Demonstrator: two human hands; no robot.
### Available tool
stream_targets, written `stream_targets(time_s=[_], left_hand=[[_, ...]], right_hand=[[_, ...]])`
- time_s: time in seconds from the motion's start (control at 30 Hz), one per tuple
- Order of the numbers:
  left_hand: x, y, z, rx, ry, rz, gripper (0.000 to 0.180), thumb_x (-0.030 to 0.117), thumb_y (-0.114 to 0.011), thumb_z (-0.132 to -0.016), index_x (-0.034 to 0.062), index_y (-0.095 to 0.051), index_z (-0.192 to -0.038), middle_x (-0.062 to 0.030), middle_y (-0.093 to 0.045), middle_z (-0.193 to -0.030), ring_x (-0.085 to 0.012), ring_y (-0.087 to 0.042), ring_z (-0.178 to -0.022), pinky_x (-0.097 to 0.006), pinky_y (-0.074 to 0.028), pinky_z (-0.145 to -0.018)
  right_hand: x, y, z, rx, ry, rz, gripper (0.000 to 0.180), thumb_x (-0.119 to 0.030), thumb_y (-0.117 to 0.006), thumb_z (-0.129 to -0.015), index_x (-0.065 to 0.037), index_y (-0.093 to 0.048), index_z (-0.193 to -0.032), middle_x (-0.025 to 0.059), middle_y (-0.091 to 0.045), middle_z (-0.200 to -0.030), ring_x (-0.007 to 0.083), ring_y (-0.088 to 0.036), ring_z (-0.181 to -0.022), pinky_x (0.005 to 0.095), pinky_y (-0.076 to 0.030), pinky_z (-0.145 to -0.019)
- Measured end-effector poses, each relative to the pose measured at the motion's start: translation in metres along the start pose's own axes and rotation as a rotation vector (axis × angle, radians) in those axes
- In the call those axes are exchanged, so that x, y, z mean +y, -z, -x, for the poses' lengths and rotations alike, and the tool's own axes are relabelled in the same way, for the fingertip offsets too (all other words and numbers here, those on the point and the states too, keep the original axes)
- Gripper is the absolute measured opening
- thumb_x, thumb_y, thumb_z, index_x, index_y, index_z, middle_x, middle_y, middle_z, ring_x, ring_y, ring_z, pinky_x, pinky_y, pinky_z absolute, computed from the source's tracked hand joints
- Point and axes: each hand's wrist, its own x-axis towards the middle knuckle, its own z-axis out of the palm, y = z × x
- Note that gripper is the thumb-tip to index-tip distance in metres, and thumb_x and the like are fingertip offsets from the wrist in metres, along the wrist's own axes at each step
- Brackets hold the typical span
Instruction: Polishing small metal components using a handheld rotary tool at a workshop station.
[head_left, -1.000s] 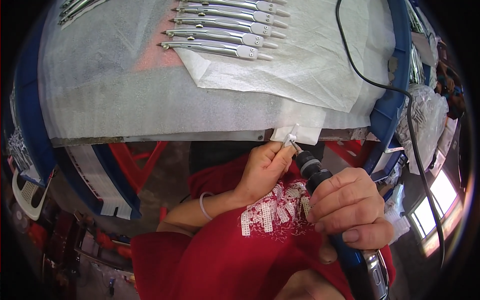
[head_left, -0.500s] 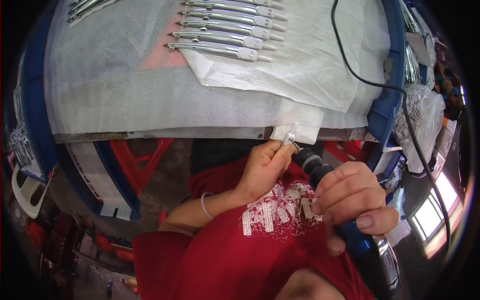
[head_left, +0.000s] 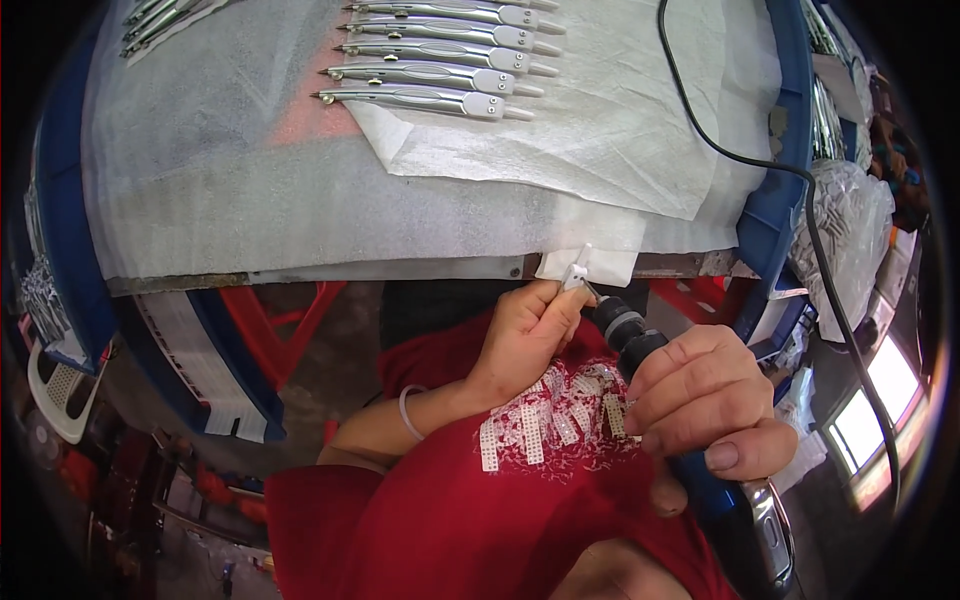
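Pale tabletop (head_left: 250, 215), blue power screwdriver (head_left: 716, 508) in right hand (head_left: 705, 405)

The blue-and-black power tool (head_left: 712, 505) now lies at a wider slant than a second ago, its rear end swung out to the right. The right hand (head_left: 710, 405) wrapped around it sits a little higher and further right. At the fingertips of the left hand (head_left: 522, 338), the small white piece (head_left: 572, 273) shows a different side — a face with dark spots. The view itself has slid slightly — the silver compasses (head_left: 420, 98) appear further left than half a second ago.
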Motion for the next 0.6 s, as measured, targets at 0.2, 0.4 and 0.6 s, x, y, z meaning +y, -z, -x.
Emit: stream_targets(time_s=[0.2,0.4,0.6], left_hand=[[0.001,0.0,-0.001,-0.001,0.031,0.009,0.02,0.014,-0.05,-0.095,-0.0004,-0.062,-0.088,0.0057,-0.045,-0.058,-0.001,-0.037,-0.051,-0.019,-0.03,-0.046],[0.0,0.0,0.0,-0.014,0.037,0.018,0.021,0.015,-0.05,-0.095,-0.0003,-0.063,-0.089,0.0055,-0.046,-0.06,-0.0012,-0.039,-0.054,-0.019,-0.031,-0.047],[-0.003,0.002,0.003,-0.009,0.039,0.009,0.021,0.016,-0.051,-0.095,-0.0005,-0.063,-0.09,0.0052,-0.046,-0.061,-0.0016,-0.04,-0.055,-0.019,-0.032,-0.048]], right_hand=[[0.002,0.001,-0.002,0.001,-0.004,-0.028,0.037,-0.011,-0.077,-0.074,-0.003,-0.047,-0.095,0.0131,-0.062,-0.068,0.0236,-0.062,-0.055,0.0335,-0.053,-0.051],[0.004,0.003,-0.005,-0.023,0.004,-0.073,0.032,-0.009,-0.075,-0.074,-0.002,-0.049,-0.092,0.0127,-0.061,-0.066,0.0223,-0.06,-0.053,0.0319,-0.051,-0.048],[0.008,0.007,-0.009,-0.082,-0.026,-0.164,0.029,-0.008,-0.074,-0.075,-0.001,-0.05,-0.09,0.0132,-0.06,-0.065,0.0219,-0.06,-0.052,0.0315,-0.05,-0.046]])
